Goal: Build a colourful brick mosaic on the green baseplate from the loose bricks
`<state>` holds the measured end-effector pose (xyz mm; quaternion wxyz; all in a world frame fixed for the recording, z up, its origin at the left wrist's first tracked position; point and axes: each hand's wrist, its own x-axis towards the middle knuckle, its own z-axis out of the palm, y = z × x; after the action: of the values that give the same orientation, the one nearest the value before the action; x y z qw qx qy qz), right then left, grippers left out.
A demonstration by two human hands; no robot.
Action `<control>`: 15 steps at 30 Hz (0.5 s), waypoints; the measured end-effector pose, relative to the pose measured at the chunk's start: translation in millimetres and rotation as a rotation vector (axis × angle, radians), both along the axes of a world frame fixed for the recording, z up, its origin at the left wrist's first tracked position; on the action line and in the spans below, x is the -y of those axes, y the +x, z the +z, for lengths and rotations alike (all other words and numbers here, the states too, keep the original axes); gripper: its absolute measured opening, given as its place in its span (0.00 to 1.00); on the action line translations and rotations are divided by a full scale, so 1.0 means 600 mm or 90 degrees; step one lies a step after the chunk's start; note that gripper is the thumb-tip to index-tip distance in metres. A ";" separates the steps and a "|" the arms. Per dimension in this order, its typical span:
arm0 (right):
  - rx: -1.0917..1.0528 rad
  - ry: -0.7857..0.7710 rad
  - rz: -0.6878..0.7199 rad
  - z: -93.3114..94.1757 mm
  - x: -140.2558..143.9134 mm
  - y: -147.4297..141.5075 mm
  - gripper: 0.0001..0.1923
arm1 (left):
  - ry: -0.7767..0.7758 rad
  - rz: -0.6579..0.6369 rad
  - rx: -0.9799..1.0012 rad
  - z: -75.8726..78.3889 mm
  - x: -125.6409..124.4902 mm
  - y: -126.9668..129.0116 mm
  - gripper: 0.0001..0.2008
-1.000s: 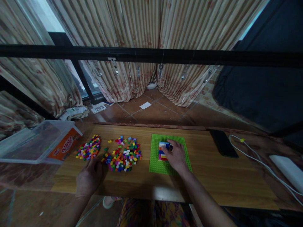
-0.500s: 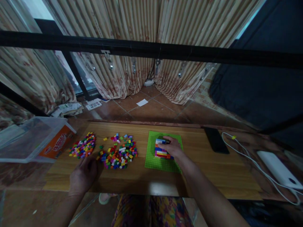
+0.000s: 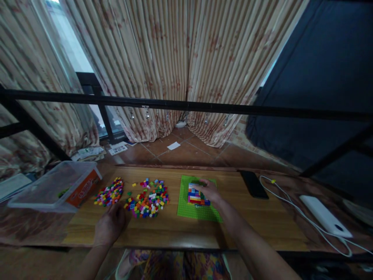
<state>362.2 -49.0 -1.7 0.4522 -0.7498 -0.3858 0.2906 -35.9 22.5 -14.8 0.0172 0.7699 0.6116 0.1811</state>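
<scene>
While camera tilted up | right hand (image 3: 210, 191) seemingly stays on brick block (image 3: 196, 194)

Bare table (image 3: 262, 221) lies open to the right of my green baseplate (image 3: 192, 208), up to the phone (image 3: 253, 184) and white cable (image 3: 294, 210). On my left, brick piles (image 3: 147, 198) and a plastic tub (image 3: 55, 188) crowd the way.

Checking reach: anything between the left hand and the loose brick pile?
Nothing visible. The left hand rests on bare table just in front of the brick pile, with only open wood between them. The right hand is off on the green baseplate.
</scene>
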 end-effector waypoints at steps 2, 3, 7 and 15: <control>0.005 -0.002 -0.019 0.004 0.000 0.008 0.24 | -0.002 0.003 -0.004 0.001 0.001 0.002 0.15; 0.012 0.000 -0.024 0.006 0.000 0.010 0.23 | -0.004 0.002 -0.005 0.001 0.001 0.003 0.15; 0.048 -0.002 -0.011 0.008 0.003 0.005 0.21 | 0.003 0.002 -0.005 0.001 0.001 0.004 0.15; 0.079 -0.072 0.032 0.007 0.005 -0.009 0.22 | 0.006 -0.003 0.002 0.004 0.003 0.006 0.15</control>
<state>356.9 -52.2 2.3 0.3772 -0.7807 -0.4148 0.2760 -32.0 20.6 -12.3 0.0149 0.7713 0.6089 0.1848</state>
